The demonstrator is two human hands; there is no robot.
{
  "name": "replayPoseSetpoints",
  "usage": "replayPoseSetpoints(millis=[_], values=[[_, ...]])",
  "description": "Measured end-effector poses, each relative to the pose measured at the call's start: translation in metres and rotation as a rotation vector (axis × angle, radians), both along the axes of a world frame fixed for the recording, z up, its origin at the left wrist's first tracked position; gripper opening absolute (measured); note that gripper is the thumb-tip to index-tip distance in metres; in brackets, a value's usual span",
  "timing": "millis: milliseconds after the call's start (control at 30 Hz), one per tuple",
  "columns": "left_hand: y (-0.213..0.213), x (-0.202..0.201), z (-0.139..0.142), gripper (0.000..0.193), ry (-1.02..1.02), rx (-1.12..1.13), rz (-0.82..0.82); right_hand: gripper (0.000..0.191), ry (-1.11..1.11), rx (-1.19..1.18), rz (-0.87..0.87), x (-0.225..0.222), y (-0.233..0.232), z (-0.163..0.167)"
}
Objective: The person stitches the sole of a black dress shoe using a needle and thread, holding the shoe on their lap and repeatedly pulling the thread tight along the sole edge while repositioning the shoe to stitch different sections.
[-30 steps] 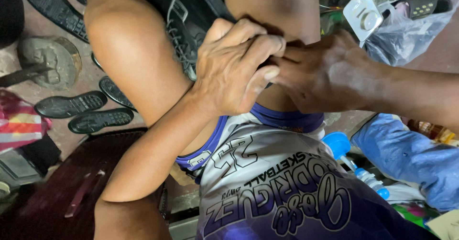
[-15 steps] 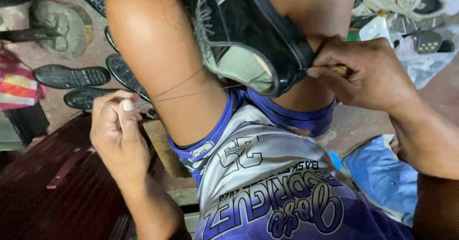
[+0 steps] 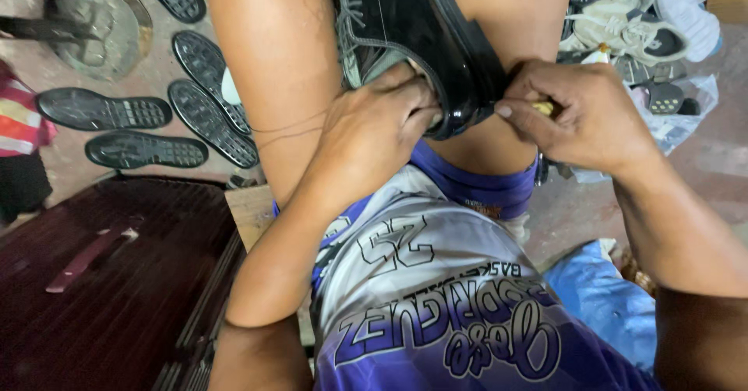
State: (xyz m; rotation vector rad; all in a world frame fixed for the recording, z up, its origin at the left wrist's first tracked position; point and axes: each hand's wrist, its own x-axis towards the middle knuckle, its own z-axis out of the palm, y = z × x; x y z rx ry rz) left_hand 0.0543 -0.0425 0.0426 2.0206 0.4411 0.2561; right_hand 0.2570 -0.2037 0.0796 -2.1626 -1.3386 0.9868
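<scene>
A black shoe [image 3: 405,25] with grey stitching sits clamped between my bare knees, sole edge toward me. My left hand [image 3: 374,130] grips the near end of the shoe, fingers curled over its edge. My right hand [image 3: 573,114] is closed around a small tool with a yellowish handle [image 3: 543,108], pressed against the shoe's right side. Two thin threads [image 3: 284,126] run across my left thigh toward the shoe. I wear purple and white shorts [image 3: 436,282].
Several loose black rubber soles [image 3: 132,130] lie on the floor at left, near a round metal stand [image 3: 93,29]. Worn sneakers [image 3: 631,25] and a plastic bag [image 3: 674,118] sit at upper right. A dark red box [image 3: 109,282] is at lower left, blue cloth [image 3: 604,301] at lower right.
My left hand, which was pulled out to the left with the thread, has come back and gripped the shoe's near end. The right hand stays at the shoe's side.
</scene>
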Motion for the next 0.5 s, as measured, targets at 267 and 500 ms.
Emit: replayPoseSetpoints(millis=[267, 500], values=[[-0.01, -0.044, -0.027, 0.018, -0.557, -1.35, 0.187, 0.014, -0.07, 0.037, 0.015, 0.006, -0.009, -0.001], [-0.03, -0.004, -0.031, 0.014, -0.121, -0.261, 0.194, 0.012, -0.197, 0.17, 0.198, 0.004, -0.011, 0.008]])
